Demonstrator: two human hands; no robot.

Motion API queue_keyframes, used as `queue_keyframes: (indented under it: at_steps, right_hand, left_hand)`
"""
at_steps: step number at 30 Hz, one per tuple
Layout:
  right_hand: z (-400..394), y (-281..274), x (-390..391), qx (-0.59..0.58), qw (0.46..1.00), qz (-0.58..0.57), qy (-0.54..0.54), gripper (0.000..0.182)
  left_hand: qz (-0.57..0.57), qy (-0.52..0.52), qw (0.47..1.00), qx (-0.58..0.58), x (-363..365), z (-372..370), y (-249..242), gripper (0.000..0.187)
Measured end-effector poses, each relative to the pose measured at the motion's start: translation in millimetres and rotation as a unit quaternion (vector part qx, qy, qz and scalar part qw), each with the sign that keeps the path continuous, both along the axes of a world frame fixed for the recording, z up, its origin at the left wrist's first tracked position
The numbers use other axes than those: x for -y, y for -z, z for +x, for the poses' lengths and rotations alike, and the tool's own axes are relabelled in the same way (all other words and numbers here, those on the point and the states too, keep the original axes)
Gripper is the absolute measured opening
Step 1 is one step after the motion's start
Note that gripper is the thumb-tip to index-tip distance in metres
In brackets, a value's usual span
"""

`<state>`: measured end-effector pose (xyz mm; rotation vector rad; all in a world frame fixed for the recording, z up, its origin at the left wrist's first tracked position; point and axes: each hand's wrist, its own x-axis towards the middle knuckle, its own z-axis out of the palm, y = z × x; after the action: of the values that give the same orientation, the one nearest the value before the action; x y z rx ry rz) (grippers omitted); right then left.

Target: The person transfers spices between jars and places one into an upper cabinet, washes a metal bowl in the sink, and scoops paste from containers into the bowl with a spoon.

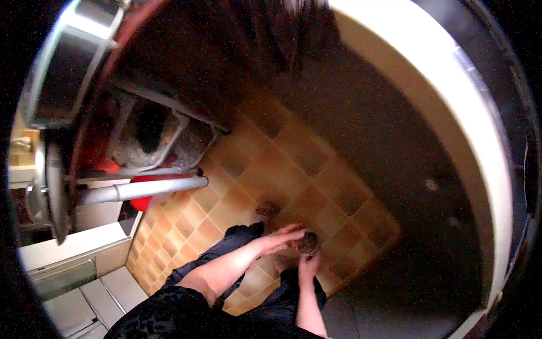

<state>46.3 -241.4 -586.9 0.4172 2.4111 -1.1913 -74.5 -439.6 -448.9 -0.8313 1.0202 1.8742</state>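
Both hands are low in front of my body, over the tiled floor, around a small round container (306,242) with a dark brown top or contents; its exact kind is too blurred to make out. My right hand (309,264) grips it from below, fingers wrapped on its near side. From the left, my left hand (279,240) reaches over to its rim, the fingers fairly long and closed against its side. Parts of the container are hidden behind the fingers. Beneath the hands show my dark trousers and my feet.
Tan and brown tiles (271,169) cover the floor. At left, a grey metal tube (152,188) juts out near a red object (142,200) and clear plastic bags or bins (149,135). A pale curved edge (451,113) runs down the right, with a dark surface inside it.
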Motion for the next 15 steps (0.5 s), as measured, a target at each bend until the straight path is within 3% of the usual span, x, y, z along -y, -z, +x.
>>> queue_keyframes:
  at_steps: [1,3,5,7,10,13,14,15]
  right_hand:
    - [3,-58,12,-0.010,1.000,-0.011,-0.011,0.066]
    - [21,-146,34,0.026,0.989,-0.109,0.092,0.074]
    - [40,-214,37,0.013,0.985,-0.147,0.088,0.088]
    - [24,-295,42,-0.016,0.976,-0.192,0.104,0.093]
    - [-3,-383,49,-0.080,0.972,-0.177,0.129,0.103]
    - [-26,-440,52,-0.190,0.975,0.008,0.115,0.099]
    - [-35,-462,47,-0.190,0.966,-0.020,0.173,0.089]
    - [-34,-462,37,-0.207,0.958,-0.004,0.198,0.090]
  left_hand:
    - [0.032,0.011,0.999,-0.021,11,12,-12,0.079]
    - [0.097,0.032,0.993,-0.062,33,31,-48,0.076]
    - [0.040,0.096,0.993,-0.051,42,22,-127,0.073]
    - [0.061,0.132,0.988,-0.059,43,31,-157,0.072]
    - [0.094,0.155,0.982,-0.060,27,18,-233,0.072]
    - [0.117,0.211,0.965,-0.099,14,-7,-276,0.072]
    - [0.108,0.277,0.945,-0.138,5,-25,-295,0.075]
    - [0.105,0.339,0.917,-0.181,-10,-42,-311,0.077]
